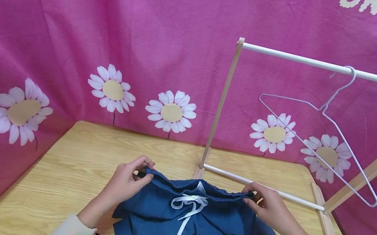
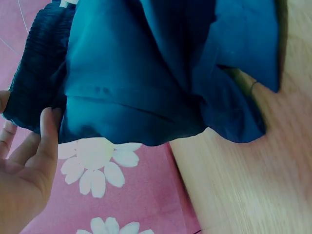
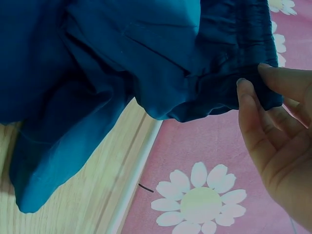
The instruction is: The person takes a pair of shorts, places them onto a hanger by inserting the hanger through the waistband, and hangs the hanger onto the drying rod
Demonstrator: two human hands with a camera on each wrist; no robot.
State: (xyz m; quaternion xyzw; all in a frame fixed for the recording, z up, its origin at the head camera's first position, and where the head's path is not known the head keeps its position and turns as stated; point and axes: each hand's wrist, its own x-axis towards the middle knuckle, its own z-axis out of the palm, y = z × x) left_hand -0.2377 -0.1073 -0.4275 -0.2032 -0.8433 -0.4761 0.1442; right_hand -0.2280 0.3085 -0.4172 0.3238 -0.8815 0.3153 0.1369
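Note:
A pair of dark blue shorts with a gathered elastic waistband and a white drawstring tied in a bow is held up by its waist, the legs hanging down to the table. At the left end of the waistband, my left hand pinches the fabric between thumb and fingers. My right hand pinches the opposite end. Both wrist views show the waistband gripped at its side edge, with the shorts draping away from the fingers. The waist opening faces up, slightly parted.
Behind to the right stands a wooden rack with a white top bar. A white wire hanger hangs from that bar. The wooden table meets a pink curtain printed with white daisies.

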